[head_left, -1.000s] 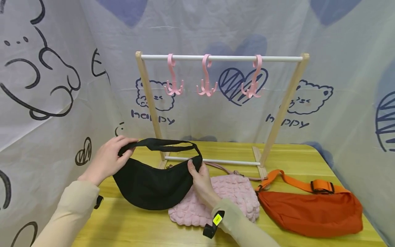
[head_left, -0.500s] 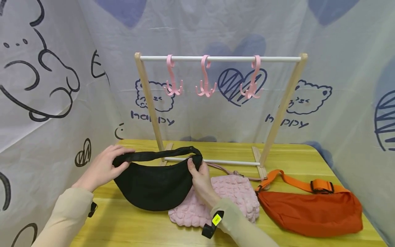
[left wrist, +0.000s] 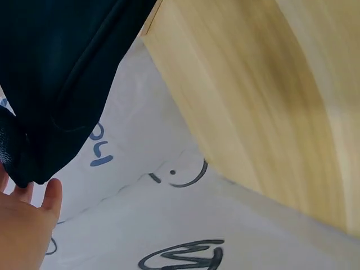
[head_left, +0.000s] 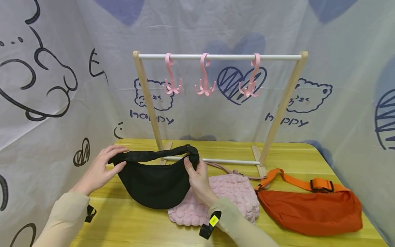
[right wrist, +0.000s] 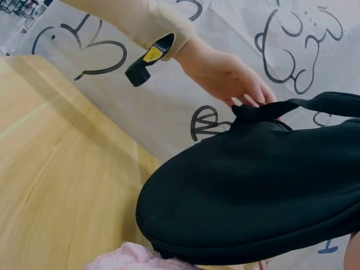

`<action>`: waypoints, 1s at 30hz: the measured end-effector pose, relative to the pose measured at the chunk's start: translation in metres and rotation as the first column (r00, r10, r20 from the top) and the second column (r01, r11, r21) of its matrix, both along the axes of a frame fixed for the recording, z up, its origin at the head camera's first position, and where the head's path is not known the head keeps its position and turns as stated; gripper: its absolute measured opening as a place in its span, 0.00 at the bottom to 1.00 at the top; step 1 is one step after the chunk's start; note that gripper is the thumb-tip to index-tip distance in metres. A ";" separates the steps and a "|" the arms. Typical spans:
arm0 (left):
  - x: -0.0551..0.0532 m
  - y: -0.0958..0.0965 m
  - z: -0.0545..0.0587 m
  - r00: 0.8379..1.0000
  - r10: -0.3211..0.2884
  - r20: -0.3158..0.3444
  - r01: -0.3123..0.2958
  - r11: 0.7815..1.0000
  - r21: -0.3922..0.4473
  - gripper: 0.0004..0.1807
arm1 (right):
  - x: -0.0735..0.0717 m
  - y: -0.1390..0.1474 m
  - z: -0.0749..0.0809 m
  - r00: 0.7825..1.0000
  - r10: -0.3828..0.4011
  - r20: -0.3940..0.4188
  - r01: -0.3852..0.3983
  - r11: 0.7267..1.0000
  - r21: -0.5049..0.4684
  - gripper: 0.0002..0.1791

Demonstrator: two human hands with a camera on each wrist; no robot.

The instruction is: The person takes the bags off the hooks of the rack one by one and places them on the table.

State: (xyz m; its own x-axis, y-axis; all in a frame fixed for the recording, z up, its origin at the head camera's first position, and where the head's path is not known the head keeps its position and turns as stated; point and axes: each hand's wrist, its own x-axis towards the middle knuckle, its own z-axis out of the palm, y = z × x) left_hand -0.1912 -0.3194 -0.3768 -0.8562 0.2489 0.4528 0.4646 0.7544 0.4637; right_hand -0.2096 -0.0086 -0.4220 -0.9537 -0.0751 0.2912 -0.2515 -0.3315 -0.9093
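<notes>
A black crescent-shaped bag [head_left: 155,187] is held up over the table in the head view, its strap [head_left: 154,154] running along the top. At its left end my left hand [head_left: 103,168] grips the strap and corner between thumb and fingers. My right hand [head_left: 199,178] pinches the right end, thumb on the near face. In the right wrist view the bag [right wrist: 242,185] fills the middle, with the left hand [right wrist: 230,76] behind its far end. The left wrist view shows the bag's dark end [left wrist: 56,84] above the left fingertips. Behind the right hand lies a pink puffy bag [head_left: 234,192].
An orange bag [head_left: 308,211] lies at the table's right. Behind stands a wooden rack [head_left: 280,113] with a white top bar [head_left: 228,57]. Three pink hooks hang from it: a left hook [head_left: 171,75], a middle hook [head_left: 204,75] and a right hook [head_left: 253,75]. Printed cloth walls enclose the table [head_left: 287,154].
The strap, earlier lifted in an open loop, now lies flatter along the bag's top. Both hands and the black bag have shifted slightly left. The other bags stay put.
</notes>
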 end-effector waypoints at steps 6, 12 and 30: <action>-0.001 -0.003 -0.006 0.996 -0.013 0.086 -0.003 0.984 0.178 0.25 | 0.002 0.000 0.001 0.999 -0.018 -0.041 0.019 0.999 0.046 0.14; -0.005 -0.003 -0.017 0.991 0.033 0.132 -0.070 0.956 0.284 0.28 | 0.003 0.000 0.003 0.998 0.022 -0.064 -0.019 0.999 0.049 0.13; -0.028 0.006 -0.055 0.780 -0.316 0.541 -0.248 0.637 0.730 0.39 | 0.003 0.000 0.011 0.996 0.055 -0.076 -0.049 0.996 0.072 0.12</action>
